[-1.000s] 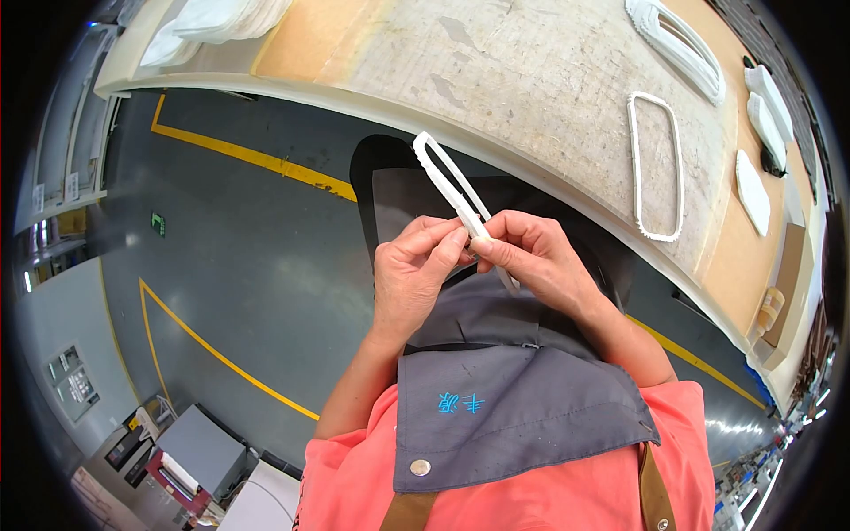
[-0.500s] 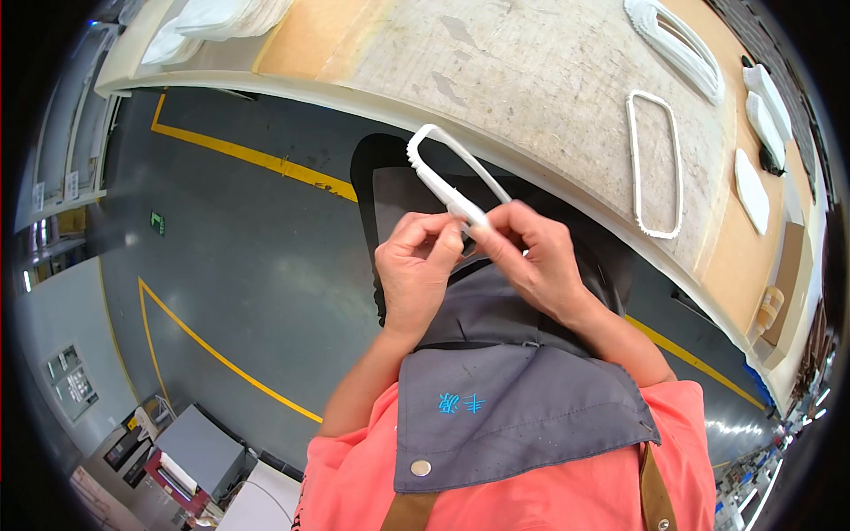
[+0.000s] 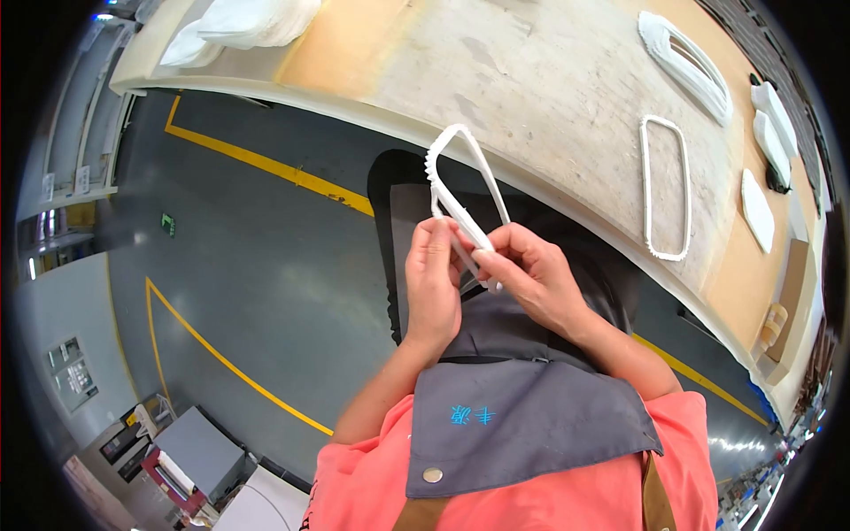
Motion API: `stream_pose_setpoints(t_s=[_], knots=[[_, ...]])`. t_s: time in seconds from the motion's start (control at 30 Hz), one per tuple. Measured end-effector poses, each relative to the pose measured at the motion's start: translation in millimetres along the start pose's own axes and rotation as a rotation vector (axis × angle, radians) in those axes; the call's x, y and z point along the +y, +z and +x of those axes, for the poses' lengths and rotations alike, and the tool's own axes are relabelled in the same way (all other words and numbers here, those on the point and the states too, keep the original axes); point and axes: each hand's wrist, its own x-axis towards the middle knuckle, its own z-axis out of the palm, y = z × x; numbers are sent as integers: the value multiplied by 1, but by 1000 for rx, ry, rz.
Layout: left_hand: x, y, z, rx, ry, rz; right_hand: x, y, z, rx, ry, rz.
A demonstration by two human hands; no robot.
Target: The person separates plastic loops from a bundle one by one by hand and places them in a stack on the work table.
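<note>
A white rounded rectangular frame [image 3: 463, 217] with notched, pleated-looking corners is held up in front of my apron, its far end near the table edge. My right hand [image 3: 533, 276] pinches one long side near its lower end, between thumb and fingers. At the left of that side, my left hand [image 3: 432, 292] pinches a thin white strip [image 3: 436, 207] that stands away from the frame. Whether the strip is part of the frame, I cannot tell. My fingers partly hide the lower end of the frame.
On the worktable [image 3: 549, 106] lies a similar white frame [image 3: 647, 190], with a stack of frames [image 3: 677, 66] beyond it. White flat pieces [image 3: 257, 19] are piled at the far left. A white pad [image 3: 757, 211] and a cardboard piece [image 3: 788, 310] lie on the right.
My left hand has moved away from my right fingers, up along the frame, and now pulls the thin strip aside. My right hand keeps its pinch; the view has shifted slightly.
</note>
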Motion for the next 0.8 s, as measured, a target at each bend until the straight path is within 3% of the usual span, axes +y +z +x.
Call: stream_pose_setpoints(t_s=[0.07, 0.13, 0.2, 0.33, 0.47, 0.53, 0.57, 0.67, 0.7, 0.8], knots=[[10, -1, 3, 38, -57, -199, -6, -2, 3, -17, -36, 158], [22, -16, 6, -93, -178, -347, -6, -9, 10, -33, -5, 409], [35, -14, 2, -143, -201, -218, -14, -10, 10, -26, 23, 676], [54, -15, -6, -303, -226, -7, -35, -12, 7, -9, 118, 789], [70, -45, 0, -425, -220, -466, -51, -32, 4, 68, 129, 823], [90, -64, 3, -327, -153, -670, -57, -60, 3, 103, -21, 900], [100, -75, 3, -260, -98, -615, -61, -74, 1, 164, -107, 898], [117, -98, -2, -29, 63, -363, -73, -101, -7, 153, -348, 788], [120, -102, -4, -21, 106, -239, -78, -99, -8, 181, -367, 768], [116, -75, -7, 316, 207, 171, -92, -67, -13, 228, -323, 597]])
